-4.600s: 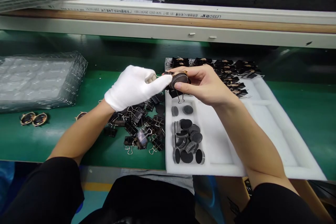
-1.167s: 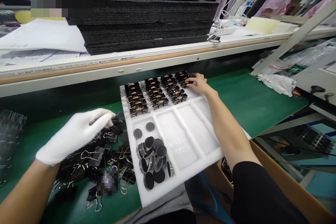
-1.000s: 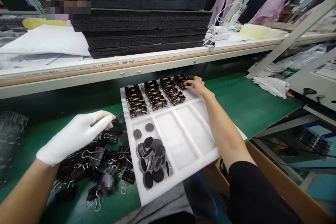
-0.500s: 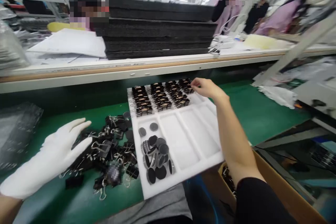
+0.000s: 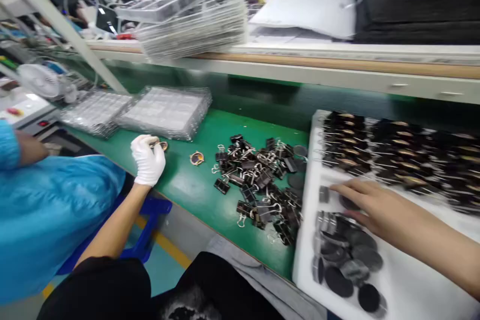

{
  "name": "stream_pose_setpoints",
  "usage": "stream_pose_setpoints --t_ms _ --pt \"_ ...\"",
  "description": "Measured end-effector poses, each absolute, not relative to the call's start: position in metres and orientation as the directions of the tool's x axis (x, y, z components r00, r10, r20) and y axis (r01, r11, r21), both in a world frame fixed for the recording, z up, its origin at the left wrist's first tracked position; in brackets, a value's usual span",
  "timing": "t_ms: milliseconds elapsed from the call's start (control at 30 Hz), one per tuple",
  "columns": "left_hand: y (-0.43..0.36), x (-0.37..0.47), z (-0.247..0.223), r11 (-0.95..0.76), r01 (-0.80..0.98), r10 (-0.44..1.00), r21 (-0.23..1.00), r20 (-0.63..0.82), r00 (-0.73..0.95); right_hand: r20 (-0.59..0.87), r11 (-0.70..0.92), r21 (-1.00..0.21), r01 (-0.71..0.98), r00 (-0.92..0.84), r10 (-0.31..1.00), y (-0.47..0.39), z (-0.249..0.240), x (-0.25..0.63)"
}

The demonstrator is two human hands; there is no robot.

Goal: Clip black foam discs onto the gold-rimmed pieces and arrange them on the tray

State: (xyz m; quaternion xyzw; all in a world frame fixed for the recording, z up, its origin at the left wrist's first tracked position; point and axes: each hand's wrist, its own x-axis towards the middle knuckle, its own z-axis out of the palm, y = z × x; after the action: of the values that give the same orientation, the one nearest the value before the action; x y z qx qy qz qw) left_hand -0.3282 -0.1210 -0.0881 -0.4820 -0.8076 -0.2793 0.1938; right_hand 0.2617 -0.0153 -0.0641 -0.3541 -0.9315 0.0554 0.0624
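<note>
My left hand (image 5: 148, 160), in a white glove, is closed on a small round watch-case-like part (image 5: 163, 145) with a gold-coloured rim, above the green table. A similar round part (image 5: 197, 158) lies on the table to its right. My bare right hand (image 5: 365, 205) reaches over a compartment of the white foam tray (image 5: 305, 240). Its fingers are apart, close to a dark round disc (image 5: 348, 203); whether they touch it is unclear. Several more dark discs (image 5: 339, 281) lie heaped in that compartment. Rows of black binder clips (image 5: 347, 137) with gold-rimmed parts among them fill the tray's far side.
A pile of loose black binder clips (image 5: 258, 175) lies between my hands. Stacked clear plastic trays (image 5: 165, 110) stand at the back left, more (image 5: 195, 25) on the shelf above. A co-worker's blue-clad body (image 5: 56, 220) is close on the left.
The view has swung left. My left hand has gone from beside the clip pile, open, to a round part farther left and grips it. My right hand has come from the far clip rows to the discs.
</note>
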Motion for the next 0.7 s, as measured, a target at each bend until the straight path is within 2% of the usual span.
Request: stream_pose_setpoints --t_ms 67,167,300,400,533,700 --pt "-0.125 -0.350 -0.096 0.431 0.862 0.679 0.267 0.533 -0.505 0.096 0.836 -0.116 0.536 -0.832 0.546 -0.003 -0.077 0.274" --pt "-0.128 -0.371 -0.098 0.471 0.848 0.731 0.244 0.430 -0.530 0.203 0.895 -0.074 0.439 -0.873 0.444 0.007 -0.086 0.286" --pt "-0.126 -0.376 -0.092 0.458 0.874 0.840 0.163 0.241 -0.486 0.252 0.915 -0.005 0.404 -0.885 0.392 0.004 -0.083 0.282" --pt "-0.124 -0.359 -0.092 0.405 0.906 0.886 0.121 0.192 -0.422 0.263 0.915 0.040 0.401 -0.888 0.378 -0.003 -0.074 0.273" --pt "-0.126 -0.317 -0.095 0.259 0.961 0.943 0.097 0.189 -0.273 0.284 0.913 0.056 0.404 -0.883 0.374 -0.009 -0.062 0.266" --pt "-0.124 -0.288 -0.087 -0.123 0.975 0.984 0.185 0.152 0.095 0.263 0.890 0.066 0.451 -0.868 0.421 -0.015 -0.054 0.268"
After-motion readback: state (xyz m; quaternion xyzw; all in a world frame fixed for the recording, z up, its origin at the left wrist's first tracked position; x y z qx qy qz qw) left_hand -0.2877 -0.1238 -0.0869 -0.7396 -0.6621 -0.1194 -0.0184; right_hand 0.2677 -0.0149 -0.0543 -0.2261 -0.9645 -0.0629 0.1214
